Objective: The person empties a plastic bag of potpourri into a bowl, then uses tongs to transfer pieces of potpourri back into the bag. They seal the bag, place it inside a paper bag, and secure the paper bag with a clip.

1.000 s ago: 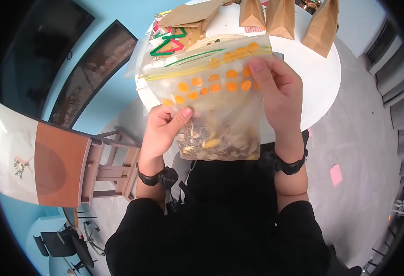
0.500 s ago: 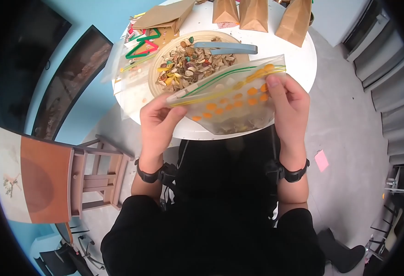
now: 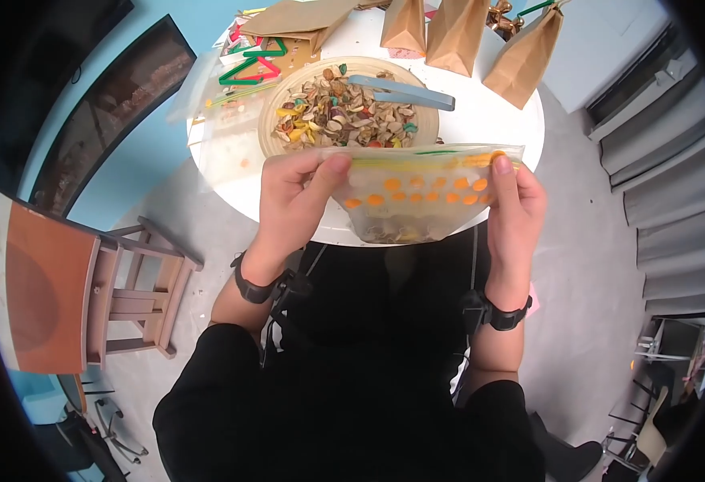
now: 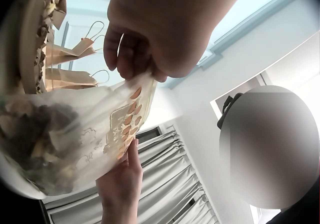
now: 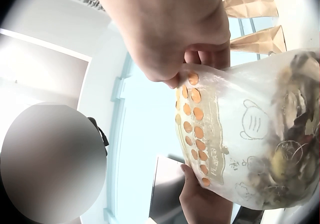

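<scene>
A clear zip bag [image 3: 425, 210] with rows of orange dots hangs between the two hands. My left hand [image 3: 295, 197] pinches its left top corner and my right hand [image 3: 515, 205] pinches the right one, thumbs toward me. Along the top, the yellow and green zip strips run nearly level. Dried potpourri pieces [image 5: 292, 149], brown with a bit of yellow, fill the lower part of the bag in the right wrist view. Just beyond the bag, a round shallow tray [image 3: 266, 132] bears more potpourri [image 3: 340, 112], and light-blue tongs [image 3: 409, 92] lie across it.
Brown paper bags [image 3: 455, 36] stand at the back of the round white table [image 3: 481, 116]. A flat paper bag [image 3: 298, 22], green and pink folded strips [image 3: 248, 71] and another clear bag [image 3: 224, 124] lie at the left. A wooden stool [image 3: 140, 293] stands on the floor, left.
The bag has come down from high in front of the tray, where its contents showed facing me. My left hand moved from the bag's side up to its top corner, and the top edge levelled.
</scene>
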The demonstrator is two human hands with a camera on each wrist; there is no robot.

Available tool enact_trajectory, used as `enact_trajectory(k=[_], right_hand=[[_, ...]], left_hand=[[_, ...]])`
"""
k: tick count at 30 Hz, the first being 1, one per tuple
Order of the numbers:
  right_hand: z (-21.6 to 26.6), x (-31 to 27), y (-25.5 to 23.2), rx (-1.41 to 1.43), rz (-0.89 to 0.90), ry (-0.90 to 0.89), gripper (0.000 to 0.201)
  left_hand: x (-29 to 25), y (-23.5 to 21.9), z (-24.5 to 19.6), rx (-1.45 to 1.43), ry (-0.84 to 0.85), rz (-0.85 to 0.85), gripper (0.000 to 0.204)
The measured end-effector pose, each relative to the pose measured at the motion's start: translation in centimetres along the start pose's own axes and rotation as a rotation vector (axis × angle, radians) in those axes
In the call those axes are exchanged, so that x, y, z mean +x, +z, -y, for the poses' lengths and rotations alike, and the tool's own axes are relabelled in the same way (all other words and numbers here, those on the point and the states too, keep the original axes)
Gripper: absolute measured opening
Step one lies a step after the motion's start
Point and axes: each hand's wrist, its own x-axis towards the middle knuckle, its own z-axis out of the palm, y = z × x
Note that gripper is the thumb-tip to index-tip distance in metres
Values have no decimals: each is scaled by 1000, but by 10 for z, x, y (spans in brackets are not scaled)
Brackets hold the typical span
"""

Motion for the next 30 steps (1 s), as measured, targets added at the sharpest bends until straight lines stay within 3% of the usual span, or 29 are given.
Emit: enact_trajectory(k=[3, 6, 9, 15, 18, 24, 27, 30], right_hand=[[-1, 1, 3, -17, -24, -4, 31], [-2, 1, 8, -9, -74, 6, 31], [-7, 1, 5, -12, -45, 10, 31], [-4, -2, 3, 91, 20, -22, 24], [-2, -4, 8, 64, -37, -36, 22], [-2, -4, 1, 48, -11, -28, 23], [11, -3, -2, 57, 80, 2, 23], [12, -2, -5, 8, 86, -3, 23]], left_hand=[[2, 2, -2, -103, -70, -15, 22], [5, 9, 5, -110, 3, -2, 18], [10, 1, 6, 59, 144, 121, 15], [7, 2, -3, -138, -25, 98, 15], [5, 11, -1, -294, -99, 26, 16], [13, 12, -5, -59, -39, 151, 17], [14, 17, -10, -162, -126, 118, 16], [16, 25, -10, -204, -111, 98, 16]])
